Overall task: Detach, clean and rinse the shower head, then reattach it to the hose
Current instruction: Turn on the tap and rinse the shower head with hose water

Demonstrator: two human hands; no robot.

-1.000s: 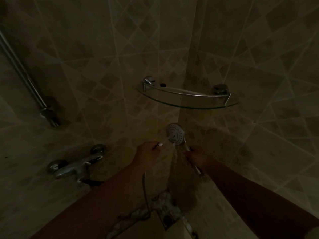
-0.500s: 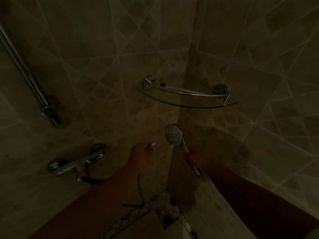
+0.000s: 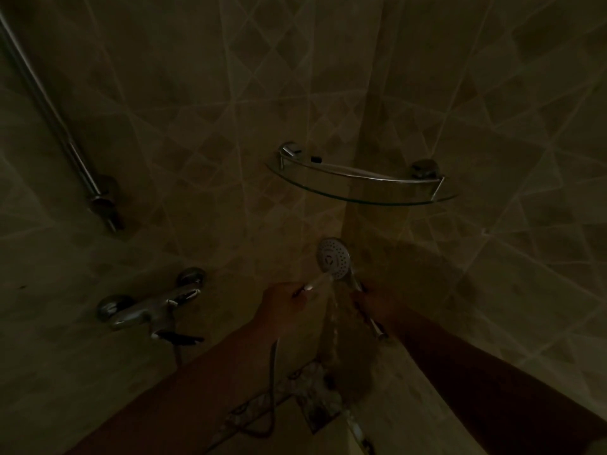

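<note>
Two tiled walls (image 3: pixel 197 126) meet in a corner and fill most of the dim view; we note a diamond pattern in the tiling. A slanted metal rail (image 3: pixel 49 113) runs down the left wall to a bracket. Below it we see the chrome mixer tap (image 3: pixel 151 307) on two round wall mounts, with a dark lever beneath. A curved glass corner shelf (image 3: pixel 361 192) with a metal guard rail spans the corner above the hands.

Both forearms reach in from the lower edge, and the hands are apart, on either side of a falling stream of water (image 3: pixel 335 310). Our right hand (image 3: pixel 377 303) grips the handle of the shower head (image 3: pixel 333 259), fingers curled round it; the round spray face is tilted up toward the camera, below the shelf and close to the corner. The handle's lower end sticks out below the hand. Our left hand (image 3: pixel 282 303) holds the end of the hose (image 3: pixel 272 382), whose pale tip points at the spray face and sits just beside it. Water runs from this tip across the lower rim of the head and falls downward. The hose hangs below the left hand and loops near the patterned floor border (image 3: pixel 315 402).
</note>
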